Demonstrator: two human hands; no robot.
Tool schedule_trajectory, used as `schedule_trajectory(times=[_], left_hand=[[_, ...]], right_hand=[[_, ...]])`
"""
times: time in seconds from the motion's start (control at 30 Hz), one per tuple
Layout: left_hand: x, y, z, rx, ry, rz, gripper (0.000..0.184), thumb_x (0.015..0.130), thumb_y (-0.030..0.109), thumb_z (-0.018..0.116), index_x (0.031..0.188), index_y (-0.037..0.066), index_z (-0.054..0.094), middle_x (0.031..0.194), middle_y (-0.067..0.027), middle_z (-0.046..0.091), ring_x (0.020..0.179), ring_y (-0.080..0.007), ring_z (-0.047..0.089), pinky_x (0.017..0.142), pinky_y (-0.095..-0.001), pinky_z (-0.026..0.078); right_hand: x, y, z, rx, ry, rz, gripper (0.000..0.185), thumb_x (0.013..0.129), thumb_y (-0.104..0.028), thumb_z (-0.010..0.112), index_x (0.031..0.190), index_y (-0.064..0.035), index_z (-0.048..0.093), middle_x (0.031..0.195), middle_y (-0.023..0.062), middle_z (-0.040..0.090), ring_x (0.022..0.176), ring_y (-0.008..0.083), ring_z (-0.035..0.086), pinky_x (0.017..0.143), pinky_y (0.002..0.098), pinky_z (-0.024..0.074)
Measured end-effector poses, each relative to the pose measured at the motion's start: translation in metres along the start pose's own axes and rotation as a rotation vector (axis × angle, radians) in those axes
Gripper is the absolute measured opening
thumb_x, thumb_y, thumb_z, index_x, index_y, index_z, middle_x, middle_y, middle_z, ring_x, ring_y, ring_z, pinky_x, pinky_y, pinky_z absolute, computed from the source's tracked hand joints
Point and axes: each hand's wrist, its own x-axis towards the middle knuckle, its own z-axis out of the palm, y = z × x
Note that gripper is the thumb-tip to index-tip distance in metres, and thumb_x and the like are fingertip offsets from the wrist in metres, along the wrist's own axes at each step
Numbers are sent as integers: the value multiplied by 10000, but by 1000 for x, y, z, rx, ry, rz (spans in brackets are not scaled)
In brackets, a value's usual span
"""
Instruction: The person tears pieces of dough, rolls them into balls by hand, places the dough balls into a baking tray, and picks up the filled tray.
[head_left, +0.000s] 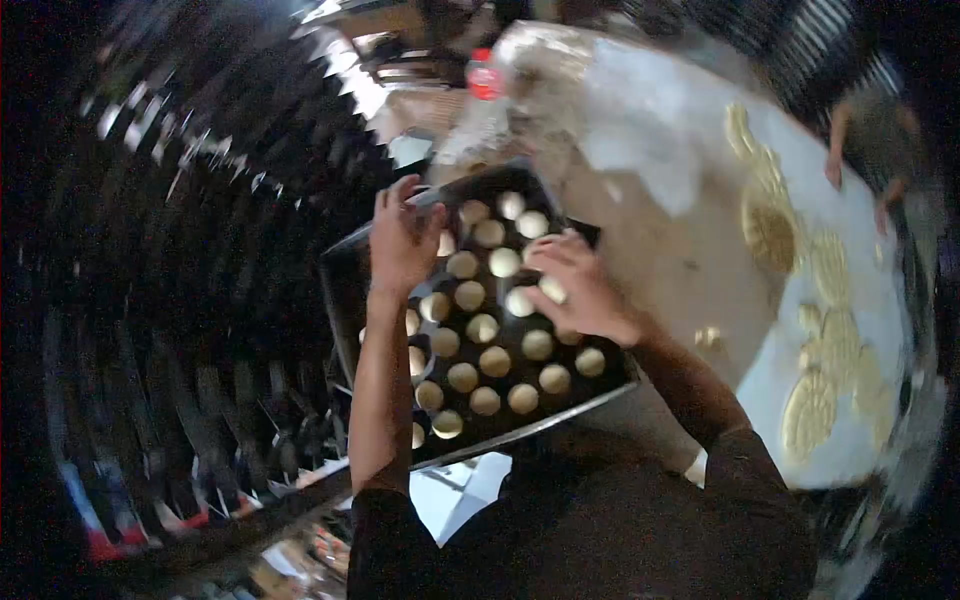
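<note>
A dark rectangular tray (560, 408) lies tilted in view below both hands, with several round pale dough balls (495, 360) spread in rows on it. My left hand (405, 240) is over the tray's far left part, fingers apart and bent, beside a dough ball; nothing shows between its fingers. Over the right part of the tray is my right hand (577, 283), its fingers curved around the area of a pale dough ball (552, 289). Whether the fingers grip that ball is blurred.
A large floured table (650, 240) extends to the right, bearing flattened dough pieces (810, 415) and a small lump (708, 337). A bottle with a red label (484, 76) stands at the far edge. Another person (875, 135) is at the table's right side. Dark stacked racks (200, 300) fill the left.
</note>
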Motion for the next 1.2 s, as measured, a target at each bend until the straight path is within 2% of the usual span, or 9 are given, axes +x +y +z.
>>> schedule_trajectory(times=[0.13, 0.3, 0.37, 0.53, 0.67, 0.83, 0.93, 1.1, 1.2], left_hand=[[22, 132, 70, -248, -186, 186, 408, 806, 143, 734, 1157, 4, 580, 1024, -127, 607, 890, -231, 592, 764, -349, 506], [10, 292, 280, -306, -693, 503, 469, 780, 188, 782, 1178, 38, 584, 1060, -112, 623, 885, -205, 594, 772, -353, 508], [-26, 335, 391, -429, -863, 522, 557, 753, 194, 787, 1243, 72, 552, 1117, -145, 602, 969, -264, 609, 837, -388, 515], [-105, 410, 627, -267, -983, 719, 771, 781, 272, 789, 1424, 114, 396, 1398, -150, 467, 1271, -309, 474, 1020, -430, 434], [-147, 417, 744, -784, -1223, 221, 841, 825, 302, 760, 1478, 55, 291, 1480, -199, 362, 1364, -332, 364, 1087, -452, 350], [-157, 390, 644, -94, -1155, 594, 869, 840, 327, 715, 1492, 17, 231, 1463, -240, 364, 1331, -359, 397, 1021, -473, 403], [-180, 341, 574, -162, -1112, 518, 767, 853, 349, 718, 1423, 13, 329, 1281, -241, 505, 1144, -357, 527, 943, -455, 456], [-238, 276, 421, -636, -1022, 0, 470, 870, 322, 717, 1198, 61, 505, 1073, -113, 603, 933, -195, 600, 789, -355, 521], [-277, 253, 343, -1306, -827, -660, 414, 883, 276, 709, 1187, 71, 517, 1040, -93, 605, 911, -183, 596, 771, -333, 517]], right_hand=[[-156, 37, -90, -159, 542, 664, 183, 816, -207, 657, 823, -53, 558, 805, 123, 585, 799, 322, 579, 740, 420, 470], [-370, 77, -139, -189, 455, 924, 187, 809, -242, 619, 782, -76, 535, 733, 106, 534, 733, 302, 545, 678, 414, 418], [-439, 60, -159, -616, 418, 808, 134, 773, -187, 624, 778, -87, 535, 729, 92, 528, 732, 295, 533, 710, 420, 400], [-487, 37, -200, -343, 682, 958, 91, 742, -131, 618, 784, -90, 549, 734, 93, 531, 749, 311, 531, 737, 423, 387], [-495, 35, -213, -261, 672, 944, 119, 727, -147, 638, 798, -91, 560, 769, 115, 546, 777, 325, 536, 758, 433, 398], [-495, 36, -213, -280, 764, 889, 74, 795, -110, 612, 822, -79, 551, 744, 98, 542, 761, 293, 547, 742, 425, 412], [-508, 52, -191, -343, 796, 852, 114, 810, -173, 625, 816, -74, 570, 753, 107, 557, 753, 303, 553, 736, 430, 421], [-484, 55, -188, -346, 718, 1035, 204, 847, -268, 609, 818, -66, 617, 846, 109, 597, 825, 297, 580, 787, 431, 433], [-443, 39, -160, -343, 378, 1091, 290, 875, -337, 614, 923, -52, 615, 987, 142, 618, 903, 316, 610, 813, 438, 455]])
